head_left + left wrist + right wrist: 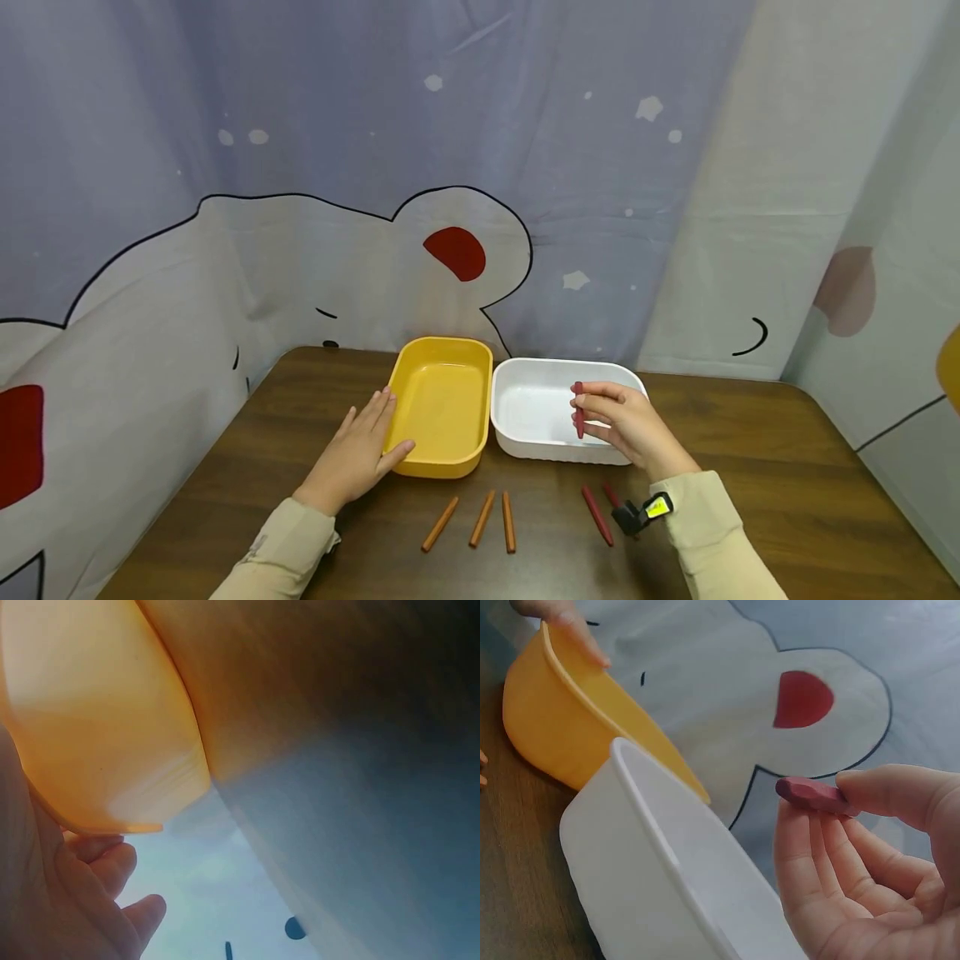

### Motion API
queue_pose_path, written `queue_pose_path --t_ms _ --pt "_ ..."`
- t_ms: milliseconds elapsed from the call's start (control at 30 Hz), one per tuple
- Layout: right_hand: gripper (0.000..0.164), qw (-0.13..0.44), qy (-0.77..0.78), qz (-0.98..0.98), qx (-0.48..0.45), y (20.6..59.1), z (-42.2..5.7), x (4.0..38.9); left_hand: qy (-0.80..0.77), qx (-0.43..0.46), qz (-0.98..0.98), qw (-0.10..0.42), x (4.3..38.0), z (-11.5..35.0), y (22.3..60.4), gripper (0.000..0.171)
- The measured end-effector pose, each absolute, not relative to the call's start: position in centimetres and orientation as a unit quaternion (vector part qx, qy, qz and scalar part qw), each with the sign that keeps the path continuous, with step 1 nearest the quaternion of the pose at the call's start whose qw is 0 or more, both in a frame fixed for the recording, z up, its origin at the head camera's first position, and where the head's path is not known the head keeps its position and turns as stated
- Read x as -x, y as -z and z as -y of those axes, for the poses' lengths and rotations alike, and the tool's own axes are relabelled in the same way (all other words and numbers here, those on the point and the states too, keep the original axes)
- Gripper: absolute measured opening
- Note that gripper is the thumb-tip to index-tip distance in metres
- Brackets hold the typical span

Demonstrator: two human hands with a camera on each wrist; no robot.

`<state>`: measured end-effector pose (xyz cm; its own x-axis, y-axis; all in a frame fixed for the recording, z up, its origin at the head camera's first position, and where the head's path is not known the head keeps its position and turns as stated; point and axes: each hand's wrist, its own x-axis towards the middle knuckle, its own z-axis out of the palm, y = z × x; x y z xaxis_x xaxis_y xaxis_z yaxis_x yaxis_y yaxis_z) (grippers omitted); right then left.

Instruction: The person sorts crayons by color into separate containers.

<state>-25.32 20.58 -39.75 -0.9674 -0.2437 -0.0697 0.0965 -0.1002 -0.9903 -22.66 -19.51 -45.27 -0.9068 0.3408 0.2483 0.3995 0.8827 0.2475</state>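
My right hand (626,423) pinches a dark red crayon (579,410) between thumb and fingers, over the right part of a white plastic tub (521,451). In the right wrist view the crayon (810,793) has a faceted side and a darker end. My left hand (356,450) rests with spread, straight fingers at the left rim of a yellow plastic tub (438,469). From the left wrist, those fingers (112,862) show right at the tub's rim. The two tubs stand side by side.
On the wooden table (547,533), in front of the yellow tub, lie an orange-brown crayon (439,524), a second crayon (482,518) and a third crayon (508,522). Nearer the right wrist lie a dark red crayon (597,517) and another red crayon (612,495), partly hidden. A printed curtain (360,275) hangs behind.
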Motion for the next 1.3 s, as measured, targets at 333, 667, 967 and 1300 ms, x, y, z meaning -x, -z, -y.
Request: queue_pose_path --t_ms 333,667,967,1300 --pt "0.041 0.120 0.718 -0.686 0.020 40.9 -18.4 28.4 0.145 0.193 0.965 0.100 22.8 19.5 45.4 0.082" --pt "0.032 0.108 0.646 -0.755 -0.026 43.0 -15.7 30.7 0.147 0.194 0.965 0.096 23.0 19.3 45.3 0.082" --pt "0.029 0.116 0.639 -0.761 -0.019 43.7 -14.2 31.5 0.144 0.191 0.966 0.097 23.0 19.3 45.4 0.081" --pt "0.029 0.117 0.652 -0.749 -0.006 43.3 -14.0 30.8 0.148 0.191 0.965 0.100 22.7 19.5 45.4 0.080"
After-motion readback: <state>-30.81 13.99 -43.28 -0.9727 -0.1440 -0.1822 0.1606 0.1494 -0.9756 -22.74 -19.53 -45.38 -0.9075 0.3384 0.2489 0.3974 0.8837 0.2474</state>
